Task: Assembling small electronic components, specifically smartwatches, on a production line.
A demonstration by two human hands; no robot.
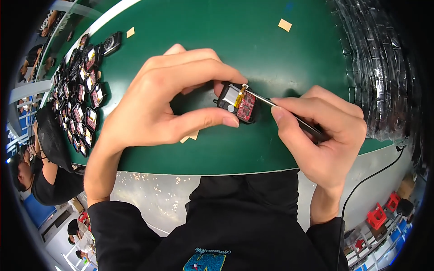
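Note:
Between the thumb and fingers of my left hand [167,95] is a small black electronic device [221,103] with its casing uncovered. Inside it show a silver battery [231,95], a red circuit board [246,107] and a yellow flex cable [240,96] with a small white end at the top edge. My right hand [323,131] grips a pair of tweezers [296,118], dark toward the palm and bright metal toward the point. Their tips touch or nearly touch the device beside the flex cable's white end; exact contact cannot be made out.
Many similar uncovered devices [77,108] lie crowded on the green table [217,158] at the left. Stacked clear plastic trays [384,72] stand at the right. Small tan paper pieces [285,25] lie about. A person in black [58,180] sits at the left; a black cable [361,180] hangs at right.

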